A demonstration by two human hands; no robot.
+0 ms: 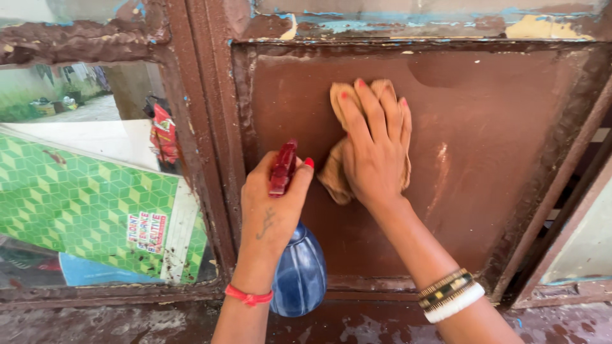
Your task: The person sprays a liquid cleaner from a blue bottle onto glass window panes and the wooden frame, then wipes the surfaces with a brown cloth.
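Blue spray bottle (299,271) in left hand (271,207), contents unseen.

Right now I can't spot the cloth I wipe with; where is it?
In the head view, the tan cloth is pressed flat under the right hand against the brown panel, right of the spray bottle.

This looks like the window or door opening of an old house or small building, seen up close. The wooden frame (210,127) is coated in thick brown paint that peels at the top to show blue and cream layers. A brown panel (497,146) fills one section (smeared and dusty). Through the glass pane (95,127) beside it show a sunlit yard, a green wall and a green patterned board (83,204)
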